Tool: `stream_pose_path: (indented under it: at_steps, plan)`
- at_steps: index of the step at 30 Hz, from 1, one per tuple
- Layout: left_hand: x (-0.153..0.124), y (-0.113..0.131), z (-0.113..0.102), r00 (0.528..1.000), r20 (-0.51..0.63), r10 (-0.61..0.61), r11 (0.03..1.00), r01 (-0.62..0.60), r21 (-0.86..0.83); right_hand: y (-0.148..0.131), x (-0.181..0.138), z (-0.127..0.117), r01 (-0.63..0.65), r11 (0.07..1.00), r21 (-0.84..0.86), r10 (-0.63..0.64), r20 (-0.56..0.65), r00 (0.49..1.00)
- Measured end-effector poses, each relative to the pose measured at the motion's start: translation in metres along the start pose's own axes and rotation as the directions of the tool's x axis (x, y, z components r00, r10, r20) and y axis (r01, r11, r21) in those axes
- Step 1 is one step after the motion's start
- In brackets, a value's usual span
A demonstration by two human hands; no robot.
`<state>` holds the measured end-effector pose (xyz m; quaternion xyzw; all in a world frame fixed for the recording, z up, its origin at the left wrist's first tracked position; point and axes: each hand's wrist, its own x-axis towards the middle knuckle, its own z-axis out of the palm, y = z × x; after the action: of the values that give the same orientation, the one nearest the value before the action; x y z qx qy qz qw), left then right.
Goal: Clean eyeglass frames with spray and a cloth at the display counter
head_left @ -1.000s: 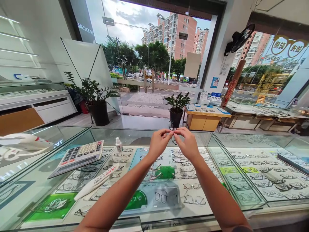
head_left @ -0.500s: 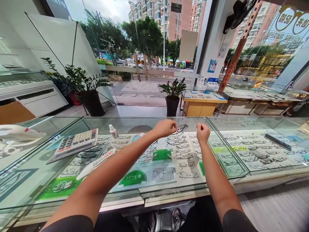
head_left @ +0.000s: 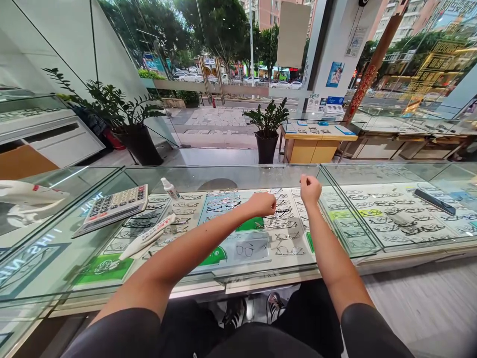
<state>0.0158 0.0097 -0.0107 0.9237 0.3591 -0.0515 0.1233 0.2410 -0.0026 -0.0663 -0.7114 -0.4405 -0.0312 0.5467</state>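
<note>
My left hand [head_left: 263, 204] is closed, its fingers curled, above the glass display counter [head_left: 219, 174]. Dark, thin-framed eyeglasses [head_left: 276, 192] show just beyond its fingers, partly lost against the frames below. My right hand [head_left: 311, 190] is raised to the right, closed with thumb against fingers. Whatever it may hold is hidden. Below my hands, rows of eyeglasses [head_left: 288, 235] lie inside the counter, with a green card [head_left: 255, 223] and a panel picturing glasses [head_left: 248, 249] among them.
On the counter's left are a calculator [head_left: 115, 206], a small white spray bottle [head_left: 170, 188] and a long white object with red print [head_left: 147, 237]. A dark phone-like slab [head_left: 435, 201] lies on the right. Potted plants [head_left: 266, 124] stand beyond the counter.
The view has tilted down. My left hand has turned and dropped nearer the counter; the eyeglasses at its fingers show less clearly. My right hand stays raised and closed.
</note>
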Motion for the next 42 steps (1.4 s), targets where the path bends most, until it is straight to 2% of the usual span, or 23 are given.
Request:
stream_pose_path:
  at_steps: [11,19,27,32,36,39,42]
  plan:
    - [0.001,-0.002,0.001,0.998,0.036,-0.055,0.998,0.053,0.04,-0.001,-0.004,0.003,0.009,1.0,0.028,-0.01,0.04,0.999]
    - [0.007,-0.013,-0.007,0.992,-0.053,-0.116,0.991,0.119,0.055,-0.007,-0.007,0.003,-0.005,0.999,0.049,0.003,0.048,0.999]
    - [0.024,-0.018,0.002,0.991,-0.065,-0.118,0.99,0.122,0.074,-0.007,-0.005,0.001,-0.124,0.974,0.189,0.116,0.05,0.992]
    - [0.026,-0.017,0.004,0.993,-0.056,-0.106,0.992,0.11,0.067,-0.008,-0.003,0.002,-0.226,0.903,0.364,0.201,0.105,0.974]
    - [0.02,-0.012,-0.001,0.995,-0.057,-0.082,0.995,0.084,0.05,-0.011,0.002,0.004,-0.324,0.79,0.521,0.244,0.217,0.945]
    - [0.006,-0.008,-0.017,0.995,-0.089,-0.048,0.998,0.051,0.03,-0.015,0.007,0.001,-0.397,0.687,0.61,0.262,0.301,0.917]
    - [-0.019,-0.009,-0.044,0.986,-0.167,-0.026,1.0,0.028,0.007,-0.019,0.008,-0.005,-0.441,0.605,0.663,0.258,0.361,0.896]
